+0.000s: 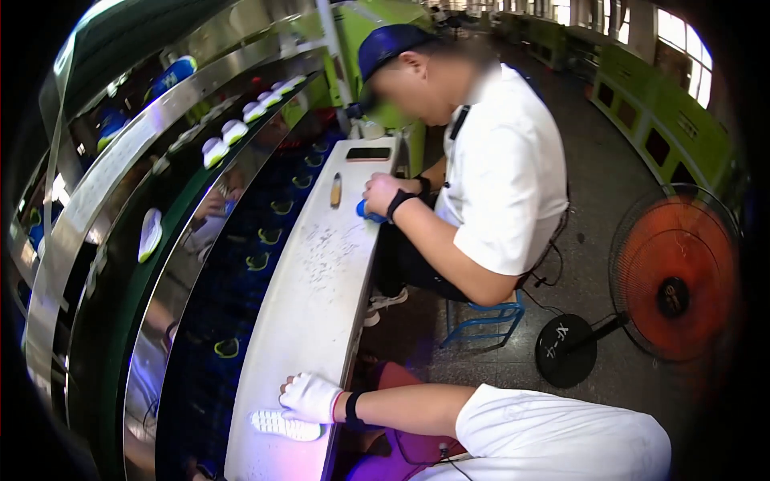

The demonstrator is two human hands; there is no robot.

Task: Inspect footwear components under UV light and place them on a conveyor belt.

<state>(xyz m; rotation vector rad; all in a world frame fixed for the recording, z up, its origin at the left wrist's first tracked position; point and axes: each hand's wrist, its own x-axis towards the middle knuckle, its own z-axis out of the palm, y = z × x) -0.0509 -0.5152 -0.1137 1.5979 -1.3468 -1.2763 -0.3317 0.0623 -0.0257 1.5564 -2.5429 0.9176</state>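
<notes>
My right hand [311, 398], in a white glove with bare fingertips and a black wristband, is at the near end of the white table [289, 321]. Its fingers curl closed against a white shoe sole [281, 426] with a blocky tread and a trace of lime at the edge. Glove and knuckles hide part of the sole's upper side. My left hand is out of view. Across the table's far end, a co-worker's hands [382, 196] hold a small blue object [369, 212].
A tan-handled tool [336, 190] and a dark phone [368, 153] lie at the far end, with small scraps [323, 255] mid-table. Alongside runs a dark conveyor [216, 321] carrying lime-edged pieces; white soles [150, 234] sit on another belt. A red fan [672, 276] stands right.
</notes>
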